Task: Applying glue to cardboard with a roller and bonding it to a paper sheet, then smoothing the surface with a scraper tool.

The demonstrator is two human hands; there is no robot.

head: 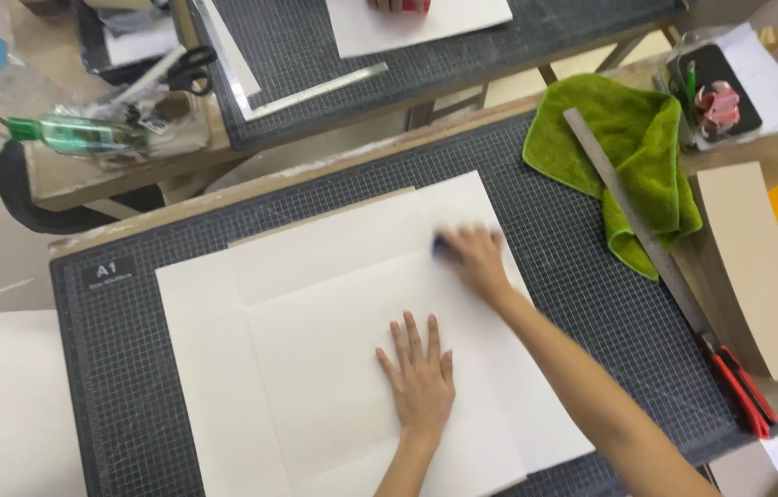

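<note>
Two hands work the stacked cream sheets (pixel 334 350) on the near cutting mat (pixel 573 248): left hand (pixel 418 368) flat, fingers spread, pinning; right hand (pixel 476 258) closed on a small dark-blue tool (pixel 440 243), apparently mid-smoothing, needing steady pressure.

We see the scene evenly and brightly lit from above, with no harsh glare. The white paper sheets (pixel 334 350) come close to washing out, so their overlapping edges read only as faint grey lines. Shadows are soft and short, a thin one beside the left hand (pixel 419 377). The right hand (pixel 476 258) is smeared by motion blur, and the dark thing under its fingers is indistinct. Lines bow slightly toward the frame's corners.
</note>
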